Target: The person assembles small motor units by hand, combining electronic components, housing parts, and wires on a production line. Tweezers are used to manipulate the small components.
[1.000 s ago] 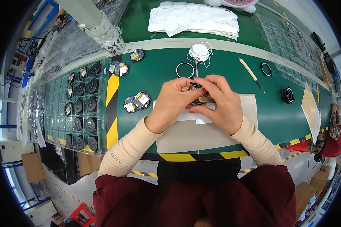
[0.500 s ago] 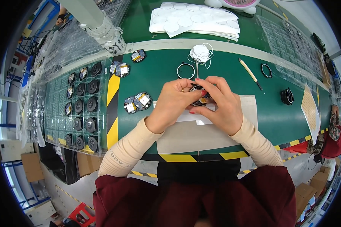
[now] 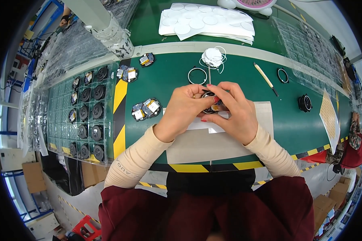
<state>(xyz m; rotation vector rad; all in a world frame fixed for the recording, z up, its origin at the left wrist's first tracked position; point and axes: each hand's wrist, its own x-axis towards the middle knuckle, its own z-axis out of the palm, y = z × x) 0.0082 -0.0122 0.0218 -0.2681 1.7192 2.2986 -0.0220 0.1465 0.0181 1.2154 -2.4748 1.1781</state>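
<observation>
Above a grey mat [image 3: 205,148] with white paper [image 3: 197,125] on it, both my hands grip a small round black device [image 3: 209,109] with a shiny rim. My left hand [image 3: 183,105] pinches its left and upper edge. Closed round the other side is my right hand [image 3: 240,111], its thumb below and its fingertips over the top. Most of the device is hidden by my fingers. Beyond it lie a thin white-edged ring [image 3: 197,68] and a coiled white cord [image 3: 213,57].
To the left, round modules with circuit boards [image 3: 152,106] lie near a clear plastic tray [image 3: 60,116] holding several black round parts. On the right are a pen-like tool [image 3: 265,78], another ring [image 3: 282,75] and a black cylindrical part [image 3: 305,103]. White sticker sheets [image 3: 207,24] are stacked behind.
My right fingertips have shifted very slightly over the device. Both hands otherwise stay in place, and the table's things have not moved.
</observation>
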